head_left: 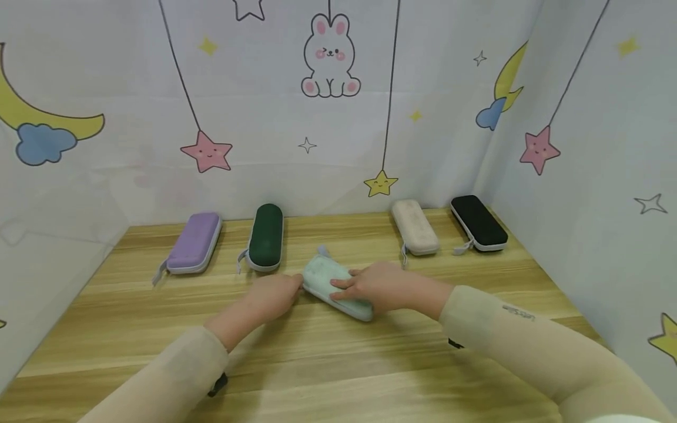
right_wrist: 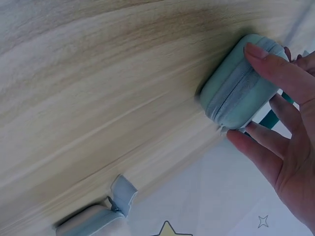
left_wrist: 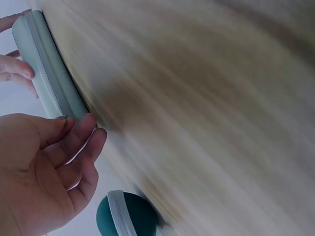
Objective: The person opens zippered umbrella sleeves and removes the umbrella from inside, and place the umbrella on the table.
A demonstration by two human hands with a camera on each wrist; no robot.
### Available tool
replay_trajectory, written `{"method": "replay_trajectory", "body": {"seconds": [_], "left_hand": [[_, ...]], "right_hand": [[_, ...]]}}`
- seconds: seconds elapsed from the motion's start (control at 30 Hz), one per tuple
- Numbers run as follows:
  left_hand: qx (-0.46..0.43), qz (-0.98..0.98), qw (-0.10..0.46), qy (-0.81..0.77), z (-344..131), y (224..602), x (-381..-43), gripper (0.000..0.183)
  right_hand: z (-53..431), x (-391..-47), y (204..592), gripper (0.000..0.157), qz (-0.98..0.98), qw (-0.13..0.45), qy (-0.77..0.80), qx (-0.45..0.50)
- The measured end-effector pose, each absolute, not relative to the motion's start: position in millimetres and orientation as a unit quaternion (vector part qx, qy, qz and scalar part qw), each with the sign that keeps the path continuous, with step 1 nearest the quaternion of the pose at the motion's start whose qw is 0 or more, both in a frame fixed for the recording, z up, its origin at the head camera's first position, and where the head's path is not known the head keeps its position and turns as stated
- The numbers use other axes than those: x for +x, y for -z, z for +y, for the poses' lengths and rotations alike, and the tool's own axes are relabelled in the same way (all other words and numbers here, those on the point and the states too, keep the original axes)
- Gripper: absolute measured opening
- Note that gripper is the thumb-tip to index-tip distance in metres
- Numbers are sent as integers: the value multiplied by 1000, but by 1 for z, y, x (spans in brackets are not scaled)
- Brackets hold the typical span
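I've got the right grip [head_left: 382, 286] holding the mint case [head_left: 324, 274], fingers across its top, and the left grip [head_left: 271, 297] pinching at its left end! It's on the table [head_left: 317, 376], forward of the green case [head_left: 268, 236] and cream case [head_left: 415, 228].

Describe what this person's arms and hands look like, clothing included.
The left sleeve and right sleeve are long, plain and pale cream. Small dark lettering marks the right forearm; a greyish patch shows near the left cuff. A small black piece sticks out beneath each sleeve. The left hand and right hand are ungloved.
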State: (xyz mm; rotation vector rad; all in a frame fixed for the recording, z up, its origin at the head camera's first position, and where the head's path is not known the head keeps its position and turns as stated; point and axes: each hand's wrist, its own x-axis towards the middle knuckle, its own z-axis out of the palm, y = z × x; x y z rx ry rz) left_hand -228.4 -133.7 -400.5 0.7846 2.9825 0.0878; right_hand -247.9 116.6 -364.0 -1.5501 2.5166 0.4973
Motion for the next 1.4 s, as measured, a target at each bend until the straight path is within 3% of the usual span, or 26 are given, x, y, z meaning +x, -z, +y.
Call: {"method": "replay_trajectory", "body": {"seconds": [0.43, 0.97, 1.4], "left_hand": [[279, 960, 22, -23, -116, 404, -222, 14], [316, 949, 4, -7, -105, 402, -213, 14], [274, 959, 20, -64, -107, 405, -212, 18]], "right_hand": [[102, -250, 367, 88, 864, 83, -163, -469], [75, -258, 378, 88, 914, 52, -137, -379], [81, -261, 383, 85, 925, 23, -88, -369]]}}
